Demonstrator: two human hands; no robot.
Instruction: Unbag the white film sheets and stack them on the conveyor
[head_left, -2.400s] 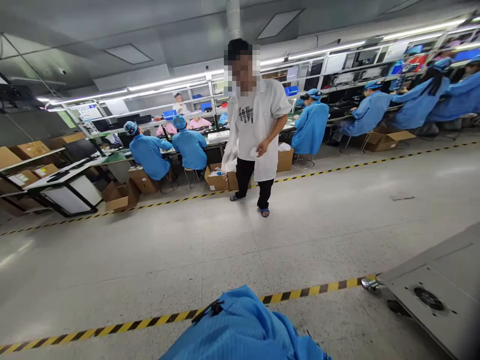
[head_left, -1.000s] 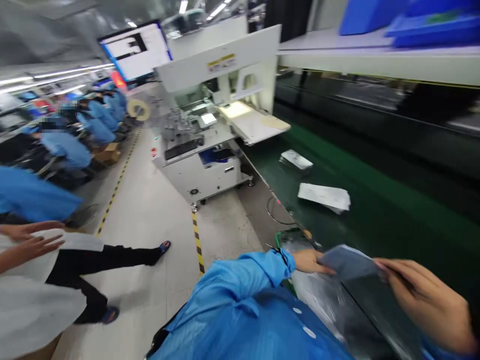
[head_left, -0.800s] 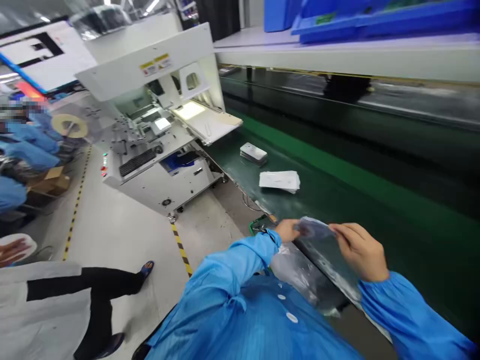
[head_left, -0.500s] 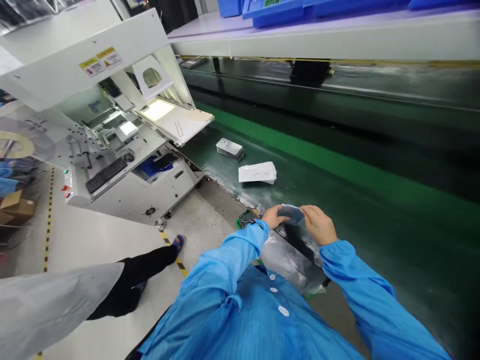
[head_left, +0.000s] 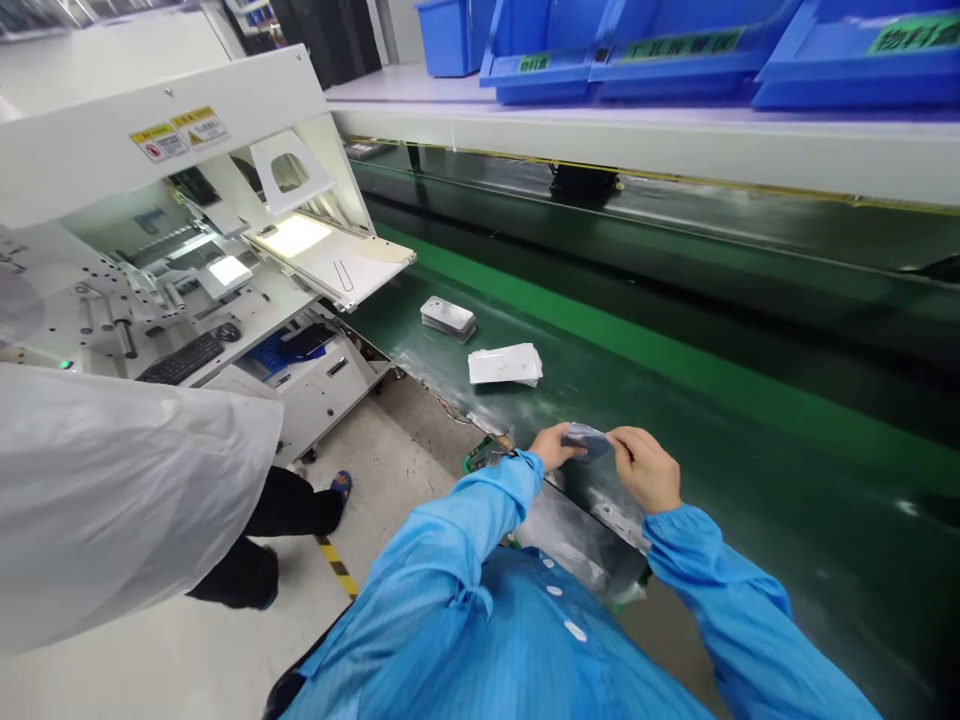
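My left hand (head_left: 555, 447) pinches the left end of a thin, phone-sized panel (head_left: 589, 441), which looks glossy and grey-blue. At its right edge, the fingertips of my right hand (head_left: 648, 470) are closed on the panel or on a film along it; which one I cannot make out. The panel is tilted just above the edge of the dark green bench (head_left: 720, 420). Beyond my hands lies a stack of white flat pieces (head_left: 504, 364), slightly fanned. Farther left is a neat stack of phone-shaped pieces (head_left: 448, 315) with round marks at one end.
On the left stands a white machine (head_left: 225, 130) with a lit tray (head_left: 300, 236). A person in a white coat (head_left: 127, 490) is beside it. Blue bins (head_left: 675, 50) sit on the shelf (head_left: 637, 135). Below my hands is a container with clear plastic (head_left: 562, 535).
The view has shifted, showing more of the blue bins. The person in white has come further into view at left. Both my hands keep hold at the panel, its tilt slightly different.
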